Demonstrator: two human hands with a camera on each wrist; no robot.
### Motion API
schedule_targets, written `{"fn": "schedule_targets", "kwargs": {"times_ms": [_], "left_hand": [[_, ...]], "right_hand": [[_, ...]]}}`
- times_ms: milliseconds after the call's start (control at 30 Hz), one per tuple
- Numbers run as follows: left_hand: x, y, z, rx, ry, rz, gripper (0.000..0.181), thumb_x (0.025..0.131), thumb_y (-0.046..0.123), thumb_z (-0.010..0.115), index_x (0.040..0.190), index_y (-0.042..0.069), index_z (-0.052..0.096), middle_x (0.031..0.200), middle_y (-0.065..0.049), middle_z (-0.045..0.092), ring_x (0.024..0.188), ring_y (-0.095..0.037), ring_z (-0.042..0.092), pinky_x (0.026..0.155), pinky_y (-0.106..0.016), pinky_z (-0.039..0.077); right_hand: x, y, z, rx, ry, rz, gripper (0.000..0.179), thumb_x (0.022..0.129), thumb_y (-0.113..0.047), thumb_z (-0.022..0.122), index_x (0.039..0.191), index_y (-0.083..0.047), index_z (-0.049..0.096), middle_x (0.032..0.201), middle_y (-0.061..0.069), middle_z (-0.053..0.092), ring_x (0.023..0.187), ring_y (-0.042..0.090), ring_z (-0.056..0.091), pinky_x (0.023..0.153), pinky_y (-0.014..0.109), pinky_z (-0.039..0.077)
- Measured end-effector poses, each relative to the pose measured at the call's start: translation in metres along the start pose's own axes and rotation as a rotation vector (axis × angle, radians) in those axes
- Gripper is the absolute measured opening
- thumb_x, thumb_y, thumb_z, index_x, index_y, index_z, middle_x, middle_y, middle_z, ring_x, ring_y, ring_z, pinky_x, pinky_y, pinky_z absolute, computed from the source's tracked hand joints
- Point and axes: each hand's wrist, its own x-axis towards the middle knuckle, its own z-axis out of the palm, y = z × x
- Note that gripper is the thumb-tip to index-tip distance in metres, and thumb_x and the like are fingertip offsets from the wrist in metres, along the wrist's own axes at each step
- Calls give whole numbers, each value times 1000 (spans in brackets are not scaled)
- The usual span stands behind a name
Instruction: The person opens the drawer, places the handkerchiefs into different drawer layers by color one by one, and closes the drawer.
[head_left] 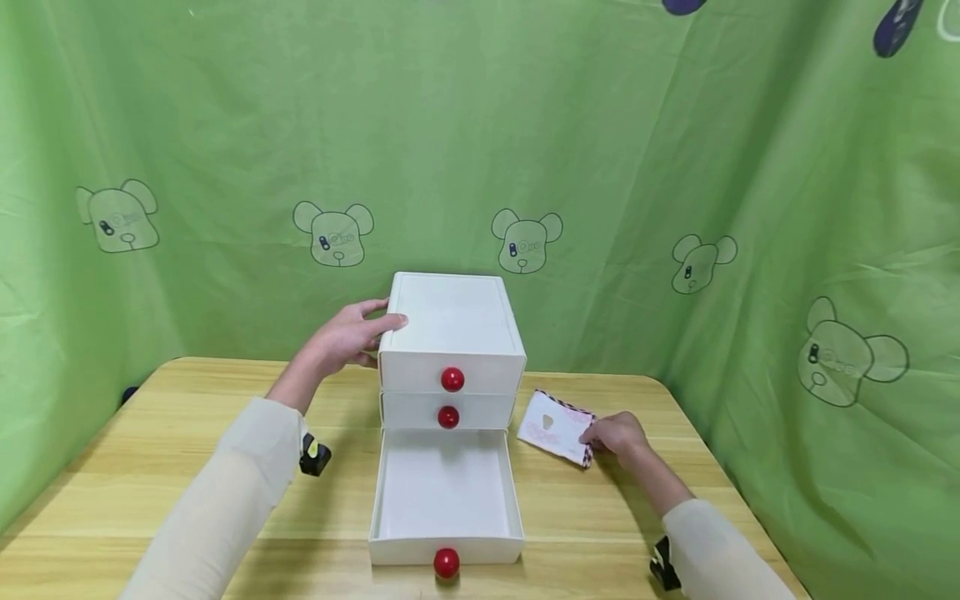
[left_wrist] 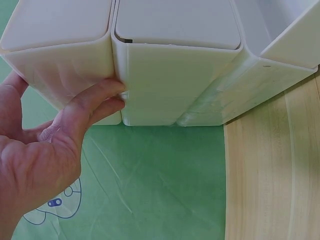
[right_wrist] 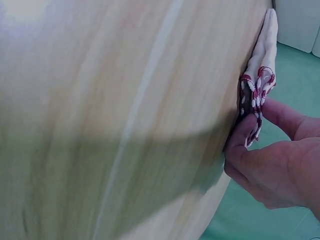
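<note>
A white drawer unit with three red-knobbed drawers stands on the table, its bottom drawer pulled out and bare inside. My left hand holds the unit's upper left edge, thumb on the top. In the left wrist view, its fingertips press the side wall near a seam between levels. To the right of the unit, my right hand pinches the near right edge of a folded white cloth with a red-checked border. The right wrist view shows the layered cloth between thumb and fingers.
The wooden table has rounded far corners. Behind and around it hangs a green curtain printed with bear heads. The two upper drawers are pushed in. The pulled-out drawer extends toward the table's near side.
</note>
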Motion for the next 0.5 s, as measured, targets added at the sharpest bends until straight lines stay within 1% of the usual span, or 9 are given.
{"fn": "schedule_targets", "kwargs": {"times_ms": [100, 233, 333, 500], "left_hand": [[0, 0, 0, 3, -1, 0, 84, 88, 40, 65, 153, 18, 17, 121, -16, 59, 100, -31, 63, 78, -41, 58], [0, 0, 0, 2, -3, -2, 83, 89, 40, 65, 153, 18, 17, 122, -16, 59, 101, -31, 63, 78, -41, 58], [0, 0, 0, 4, -6, 2, 84, 89, 40, 64, 153, 18, 16, 124, -17, 58, 101, -32, 63, 78, -41, 58], [0, -1, -1, 5, -13, 5, 84, 89, 41, 64, 153, 18, 15, 126, -19, 56, 101, -32, 63, 78, -41, 58]], "right_hand": [[-1, 1, 0, 23, 6, 10, 15, 67, 0, 75, 77, 4, 64, 68, 8, 56, 66, 19, 51, 59, 28, 51], [-2, 2, 1, 26, 27, 21, 22, 67, 1, 75, 86, 7, 64, 78, 11, 56, 76, 23, 51, 63, 28, 52], [-3, 2, 2, 16, 47, 16, 32, 67, -1, 75, 95, 11, 65, 90, 16, 59, 85, 26, 52, 71, 31, 53], [-6, 2, 4, -6, 81, -13, 49, 69, -2, 72, 113, 13, 60, 113, 27, 58, 99, 31, 52, 79, 36, 53]]}}
